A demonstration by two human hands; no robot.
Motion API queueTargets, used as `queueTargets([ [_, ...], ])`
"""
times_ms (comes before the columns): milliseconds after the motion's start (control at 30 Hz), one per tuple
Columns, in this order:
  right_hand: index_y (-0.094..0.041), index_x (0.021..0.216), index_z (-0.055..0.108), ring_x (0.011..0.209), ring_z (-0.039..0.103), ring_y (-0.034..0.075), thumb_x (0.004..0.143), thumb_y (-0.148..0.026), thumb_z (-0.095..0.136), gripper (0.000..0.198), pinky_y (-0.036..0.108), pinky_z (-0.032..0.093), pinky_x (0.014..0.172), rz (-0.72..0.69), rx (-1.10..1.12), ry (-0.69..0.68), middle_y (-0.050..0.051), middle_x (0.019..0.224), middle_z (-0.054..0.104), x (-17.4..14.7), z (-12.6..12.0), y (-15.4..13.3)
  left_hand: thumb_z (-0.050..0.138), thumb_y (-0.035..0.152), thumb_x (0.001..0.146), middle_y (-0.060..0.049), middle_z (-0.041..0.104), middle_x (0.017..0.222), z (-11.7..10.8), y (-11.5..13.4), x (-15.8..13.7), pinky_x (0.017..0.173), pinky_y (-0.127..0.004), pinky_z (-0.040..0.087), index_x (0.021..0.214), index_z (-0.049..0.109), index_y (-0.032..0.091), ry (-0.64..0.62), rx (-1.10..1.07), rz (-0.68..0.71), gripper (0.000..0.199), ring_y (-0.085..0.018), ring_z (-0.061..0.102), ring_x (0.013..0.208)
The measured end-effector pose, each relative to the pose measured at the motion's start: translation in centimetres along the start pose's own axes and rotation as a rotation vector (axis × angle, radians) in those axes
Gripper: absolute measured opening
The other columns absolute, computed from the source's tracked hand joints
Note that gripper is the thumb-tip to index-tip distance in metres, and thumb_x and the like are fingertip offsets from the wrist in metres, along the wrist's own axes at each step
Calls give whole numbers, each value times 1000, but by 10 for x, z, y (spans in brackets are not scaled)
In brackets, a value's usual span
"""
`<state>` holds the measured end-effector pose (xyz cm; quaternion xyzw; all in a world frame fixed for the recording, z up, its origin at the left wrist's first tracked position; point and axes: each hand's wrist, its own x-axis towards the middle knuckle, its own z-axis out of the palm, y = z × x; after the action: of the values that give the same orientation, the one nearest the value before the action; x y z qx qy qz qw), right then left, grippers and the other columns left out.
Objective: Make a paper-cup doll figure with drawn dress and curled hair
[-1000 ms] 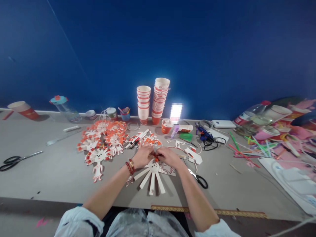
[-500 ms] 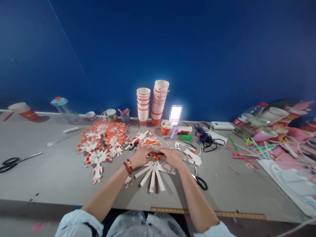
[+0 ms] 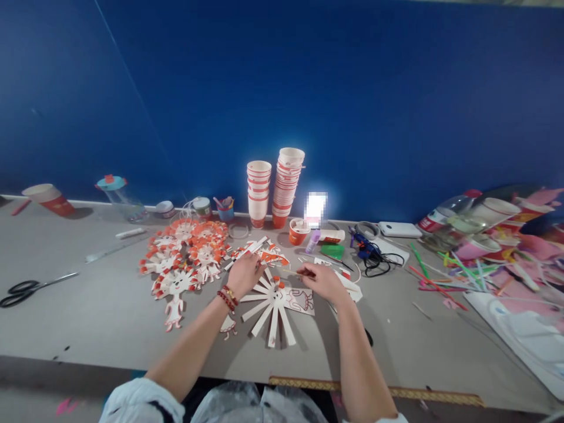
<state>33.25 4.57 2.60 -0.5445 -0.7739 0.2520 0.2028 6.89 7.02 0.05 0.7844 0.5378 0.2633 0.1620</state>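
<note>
A cut paper cup with a drawn face and strips fanning out like a sun (image 3: 275, 302) lies on the table between my hands. An orange curled strip sits at its upper edge, and a panel with a drawn body (image 3: 300, 300) extends to its right. At the upper left of the fan, my left hand (image 3: 244, 275) has bent fingers closed at the tip of a white strip. My right hand (image 3: 325, 282) pinches a thin pale stick (image 3: 291, 272) above the panel, its free end pointing left. Finished-looking orange and white paper figures (image 3: 178, 283) lie in a heap to the left.
Stacked paper cups (image 3: 259, 194) stand at the back by the blue wall. Scissors (image 3: 26, 289) lie far left. A blue glue gun (image 3: 366, 248) with a black cord rests right of centre. Pink scraps and coloured sticks (image 3: 467, 264) crowd the right.
My hands, earlier together over the top of the fan, have moved apart. The thin stick now shows in my right hand, and the orange curl is uncovered.
</note>
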Motion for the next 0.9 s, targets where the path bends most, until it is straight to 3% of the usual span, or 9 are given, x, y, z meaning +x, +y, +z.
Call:
queueTargets([
  [167, -25, 101, 66, 84, 65, 19, 88, -24, 50, 20, 28, 45, 71, -44, 70, 45, 2, 98, 72, 7, 19, -4, 63, 20, 84, -7, 70, 87, 10, 1, -1, 80, -35, 47, 103, 64, 18, -15, -80, -38, 19, -25, 65, 86],
  [467, -23, 98, 63, 76, 63, 16, 93, -25, 51, 14, 26, 45, 70, -155, 266, -68, 0, 87, 71, 11, 38, -19, 54, 12, 85, -2, 73, 92, 4, 9, 0, 75, -26, 50, 95, 66, 19, -79, -328, 37, 18, -17, 67, 82],
  [667, -25, 95, 66, 77, 63, 19, 93, -28, 52, 14, 27, 43, 68, -160, 89, 60, 1, 89, 72, 12, 39, -23, 55, 7, 80, -2, 73, 92, 4, 13, -2, 76, -26, 50, 101, 65, 19, -107, -399, 75, 27, -16, 66, 82],
  [900, -23, 100, 68, 78, 63, 19, 94, -27, 52, 17, 26, 40, 66, -190, -83, 86, 4, 89, 72, 15, 41, -24, 55, 10, 81, -3, 70, 91, 1, 21, -3, 76, -26, 49, 94, 64, 18, -133, -425, 125, 18, -16, 64, 83],
])
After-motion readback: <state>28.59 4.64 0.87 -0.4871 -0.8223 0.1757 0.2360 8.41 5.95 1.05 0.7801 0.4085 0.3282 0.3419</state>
